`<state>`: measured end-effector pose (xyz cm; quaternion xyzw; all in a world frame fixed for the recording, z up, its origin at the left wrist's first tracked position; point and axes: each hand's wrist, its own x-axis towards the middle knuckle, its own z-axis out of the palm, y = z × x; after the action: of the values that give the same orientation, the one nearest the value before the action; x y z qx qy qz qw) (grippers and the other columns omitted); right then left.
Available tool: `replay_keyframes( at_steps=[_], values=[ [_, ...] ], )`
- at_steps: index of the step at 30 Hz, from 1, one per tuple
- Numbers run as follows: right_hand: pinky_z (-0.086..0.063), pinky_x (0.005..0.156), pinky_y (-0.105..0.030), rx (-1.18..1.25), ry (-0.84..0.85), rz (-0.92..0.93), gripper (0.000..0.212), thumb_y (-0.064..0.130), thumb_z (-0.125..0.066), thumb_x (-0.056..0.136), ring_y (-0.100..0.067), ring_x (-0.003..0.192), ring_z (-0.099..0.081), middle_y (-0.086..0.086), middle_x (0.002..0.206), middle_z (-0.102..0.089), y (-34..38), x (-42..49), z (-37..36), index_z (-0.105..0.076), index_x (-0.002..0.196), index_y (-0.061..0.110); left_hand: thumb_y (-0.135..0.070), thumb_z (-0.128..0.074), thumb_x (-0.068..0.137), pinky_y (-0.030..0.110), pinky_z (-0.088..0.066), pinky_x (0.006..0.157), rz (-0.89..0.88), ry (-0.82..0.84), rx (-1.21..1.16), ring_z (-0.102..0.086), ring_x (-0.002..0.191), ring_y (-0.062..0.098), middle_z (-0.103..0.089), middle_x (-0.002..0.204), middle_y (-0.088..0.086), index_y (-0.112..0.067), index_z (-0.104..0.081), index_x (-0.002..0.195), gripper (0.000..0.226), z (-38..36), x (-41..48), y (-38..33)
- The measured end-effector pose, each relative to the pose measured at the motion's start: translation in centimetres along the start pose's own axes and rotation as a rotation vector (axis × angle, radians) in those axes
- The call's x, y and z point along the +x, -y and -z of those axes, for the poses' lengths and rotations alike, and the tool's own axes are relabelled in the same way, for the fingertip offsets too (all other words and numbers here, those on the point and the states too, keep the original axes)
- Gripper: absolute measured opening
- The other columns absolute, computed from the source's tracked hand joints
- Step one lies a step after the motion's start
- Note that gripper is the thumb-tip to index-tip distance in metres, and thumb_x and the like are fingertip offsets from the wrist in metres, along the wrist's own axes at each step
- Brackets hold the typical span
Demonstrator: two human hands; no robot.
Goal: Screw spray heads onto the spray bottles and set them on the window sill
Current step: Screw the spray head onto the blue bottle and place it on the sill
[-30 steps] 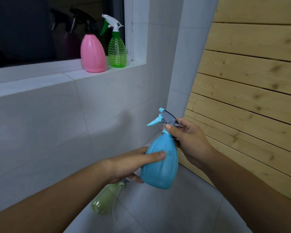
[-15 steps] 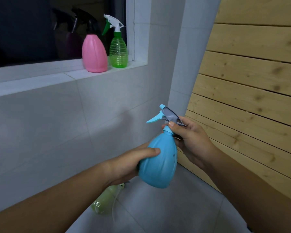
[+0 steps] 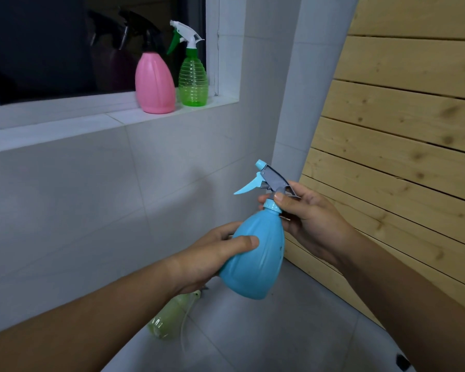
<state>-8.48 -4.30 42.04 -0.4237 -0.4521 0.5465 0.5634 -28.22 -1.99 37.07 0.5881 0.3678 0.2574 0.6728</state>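
A wall of wood planks point(image 3: 400, 130) fills the right side, and a gray tile wall point(image 3: 65, 210) fills the left. The white window sill point(image 3: 65, 127) runs along the far left. It has a long bare stretch to the left of two bottles that stand near its right end. The blue spray bottle point(image 3: 255, 261) is up in the air in the middle, tipped a little. It is fat at the bottom and thin at the neck. The left hand point(image 3: 207, 261) wraps around its belly. The right hand point(image 3: 309, 218) grips the bottom of the gray and blue spray head point(image 3: 271, 178) on top. On the sill, the pink bottle point(image 3: 154, 84) stands just beside the clear green bottle point(image 3: 193, 81). A pale yellow-green bottle point(image 3: 169, 318) lies on the floor below the left hand.
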Motion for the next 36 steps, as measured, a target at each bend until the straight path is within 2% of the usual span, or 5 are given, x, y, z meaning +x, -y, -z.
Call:
replay_keyframes(
  at_steps=[9, 14, 19, 24, 36],
  values=[
    [-0.057, 0.084, -0.035, -0.041, -0.097, -0.008, 0.026, 0.009, -0.061, 0.093, -0.021, 0.093, -0.07, -0.014, 0.101, -0.073, -0.9, 0.3, -0.2, -0.065, 0.119, 0.01, -0.042, -0.089, 0.06, 0.046, -0.062, 0.092, 0.044, -0.023, 0.056, -0.076, 0.105, 0.024, -0.077, 0.115, 0.003, -0.027, -0.061, 0.126, 0.074, -1.0, 0.4, 0.0],
    [-0.057, 0.077, -0.028, -0.076, -0.085, -0.02, 0.028, 0.011, -0.062, 0.093, -0.017, 0.088, -0.07, -0.011, 0.098, -0.073, -1.0, 0.2, -0.1, -0.065, 0.12, 0.01, -0.044, -0.086, 0.074, 0.033, -0.062, 0.074, 0.082, 0.057, 0.023, -0.077, 0.098, 0.017, -0.078, 0.11, -0.004, -0.032, -0.06, 0.127, 0.06, -1.1, -0.1, -0.6],
    [-0.056, 0.077, -0.03, -0.063, -0.098, -0.035, 0.029, 0.014, -0.065, 0.091, -0.018, 0.088, -0.07, -0.011, 0.098, -0.075, -1.5, 0.2, -0.3, -0.065, 0.12, 0.011, -0.041, -0.061, 0.079, 0.046, -0.056, 0.091, 0.238, 0.147, -0.133, -0.072, 0.106, 0.023, -0.075, 0.119, 0.002, -0.028, -0.065, 0.129, 0.052, -0.3, 0.0, -0.2],
    [-0.056, 0.077, -0.032, -0.029, -0.107, -0.036, 0.029, 0.012, -0.065, 0.091, -0.019, 0.087, -0.07, -0.012, 0.098, -0.075, -1.8, 0.2, -0.6, -0.065, 0.12, 0.009, -0.048, -0.076, 0.066, 0.054, -0.05, 0.104, 0.214, 0.105, 0.001, -0.068, 0.12, 0.033, -0.075, 0.124, 0.009, -0.022, -0.069, 0.125, 0.064, -0.3, 0.0, -0.2],
    [-0.057, 0.085, -0.036, -0.046, -0.107, -0.044, 0.028, 0.013, -0.065, 0.091, -0.024, 0.092, -0.07, -0.013, 0.1, -0.074, -2.0, 0.1, -0.5, -0.065, 0.119, 0.011, -0.056, -0.083, 0.065, 0.036, -0.06, 0.07, 0.253, 0.015, -0.044, -0.077, 0.101, 0.019, -0.074, 0.12, 0.001, -0.027, -0.055, 0.129, 0.076, -1.0, -0.1, -0.1]
  ],
)
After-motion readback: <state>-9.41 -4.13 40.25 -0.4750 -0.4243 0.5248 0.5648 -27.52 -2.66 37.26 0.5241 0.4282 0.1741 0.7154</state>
